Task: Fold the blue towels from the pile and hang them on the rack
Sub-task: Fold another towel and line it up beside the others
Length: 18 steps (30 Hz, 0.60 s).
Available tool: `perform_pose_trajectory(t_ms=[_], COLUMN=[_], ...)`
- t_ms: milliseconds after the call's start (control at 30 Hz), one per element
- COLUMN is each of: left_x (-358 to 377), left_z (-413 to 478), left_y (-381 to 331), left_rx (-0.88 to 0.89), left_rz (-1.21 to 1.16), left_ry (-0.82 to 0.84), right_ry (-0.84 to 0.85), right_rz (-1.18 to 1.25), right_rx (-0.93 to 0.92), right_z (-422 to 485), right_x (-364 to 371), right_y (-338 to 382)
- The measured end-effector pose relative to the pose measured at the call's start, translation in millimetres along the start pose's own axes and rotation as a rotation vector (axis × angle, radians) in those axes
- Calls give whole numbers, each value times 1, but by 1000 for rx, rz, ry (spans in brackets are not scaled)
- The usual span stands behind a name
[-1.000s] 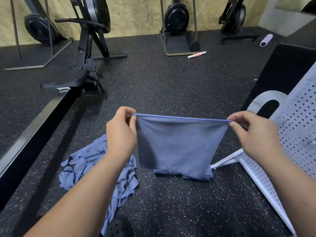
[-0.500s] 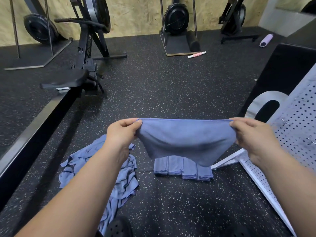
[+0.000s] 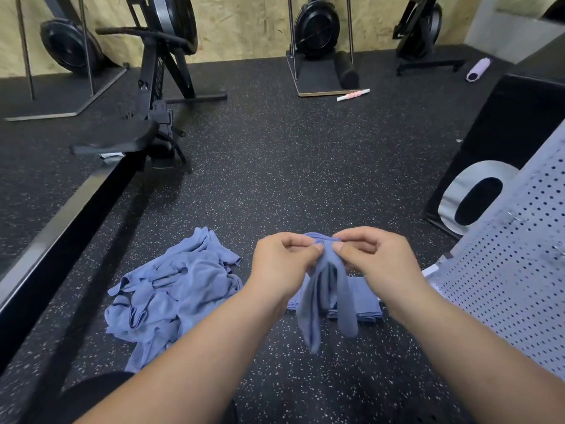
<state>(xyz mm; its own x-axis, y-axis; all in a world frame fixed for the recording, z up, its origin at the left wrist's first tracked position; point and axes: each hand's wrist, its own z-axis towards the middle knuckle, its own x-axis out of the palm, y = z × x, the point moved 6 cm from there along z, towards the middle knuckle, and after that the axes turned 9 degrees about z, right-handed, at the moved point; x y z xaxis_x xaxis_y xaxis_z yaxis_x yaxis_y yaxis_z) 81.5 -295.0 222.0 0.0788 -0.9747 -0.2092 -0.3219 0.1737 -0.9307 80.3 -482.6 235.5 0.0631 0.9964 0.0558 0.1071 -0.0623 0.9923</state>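
Towel [image 3: 324, 289] hangs folded in half over the floor [image 3: 275, 166] between pile [image 3: 177, 289] and rack [image 3: 513, 270], its top corners pinched together by left hand [image 3: 284, 261] and right hand [image 3: 377, 258], so mid-fold; next move likely needs one hand holding both corners while the other smooths it.

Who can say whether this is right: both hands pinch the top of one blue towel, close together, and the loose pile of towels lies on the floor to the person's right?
One detail is wrong. The head view shows the loose pile on the floor to the person's left, not right. The rest stands: the left hand and right hand pinch the top of one blue towel, close together.
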Motion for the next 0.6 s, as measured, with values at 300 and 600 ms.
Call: perform_pose_trajectory(t_ms=[300,600], left_x=[5,7], left_z=[-3,-7], left_y=[-1,-5], left_rx=[40,81], left_rz=[8,27], left_ry=[-34,-7], right_ry=[-20,-59], right_rz=[-239,-233], right_rx=[-166,-175], right_z=[-5,-7], right_x=[11,10], right_y=[9,8])
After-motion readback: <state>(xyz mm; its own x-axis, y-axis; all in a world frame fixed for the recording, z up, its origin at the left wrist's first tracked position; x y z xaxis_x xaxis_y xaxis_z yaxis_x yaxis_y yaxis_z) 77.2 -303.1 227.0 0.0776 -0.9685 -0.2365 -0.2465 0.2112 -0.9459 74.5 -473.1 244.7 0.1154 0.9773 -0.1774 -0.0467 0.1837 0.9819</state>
